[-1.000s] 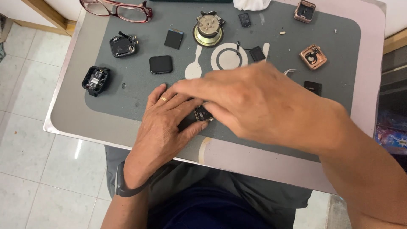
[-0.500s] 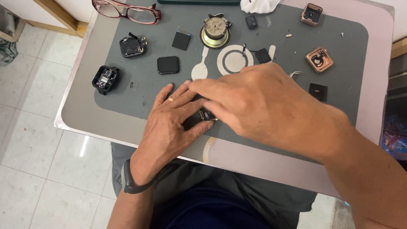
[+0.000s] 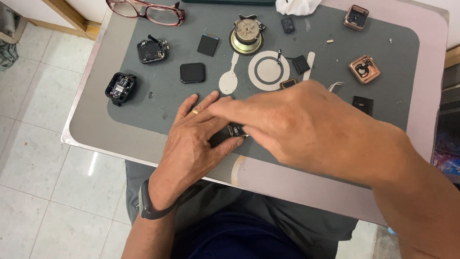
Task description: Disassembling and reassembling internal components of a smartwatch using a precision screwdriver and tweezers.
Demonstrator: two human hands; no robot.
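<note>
Here, a small dark watch body (image 3: 235, 129) is pinned on the grey work mat (image 3: 397, 62) near its lower edge, between both hands. The left hand (image 3: 194, 144) is laid flat over it from 7 o'clock, with a ring on one finger and a dark band at the wrist; its thumb and fingers are closed around the piece. The right hand (image 3: 306, 127) is brought in from 4 o'clock and covers most of the piece; its fingertips are pressed on the top, but how they are curled cannot be told.

Around the hands, other parts are spread on the mat. At 11 o'clock a black screen module (image 3: 192, 73) is seen, and further out two opened watch cases (image 3: 120, 88) and red-framed glasses (image 3: 148, 12). At 12 o'clock a round brass mechanism (image 3: 247, 36) is placed. At 2 o'clock a copper-coloured case (image 3: 364, 69) lies well apart.
</note>
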